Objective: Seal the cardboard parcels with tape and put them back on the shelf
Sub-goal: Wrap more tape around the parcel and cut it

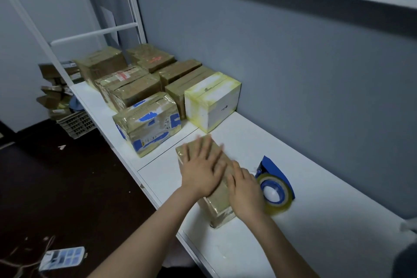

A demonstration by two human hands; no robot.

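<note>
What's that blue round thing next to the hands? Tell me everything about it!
It is a tape dispenser: a blue plastic-looking frame, its flat end pointing up and away, holding a roll of clear yellowish tape on a blue hub. It lies on the white table, just right of the brown parcel. The right hand sits close beside it; whether they touch cannot be told.

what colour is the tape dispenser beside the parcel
Solid blue; the blue plastic tape dispenser shows best in the head view.
</note>
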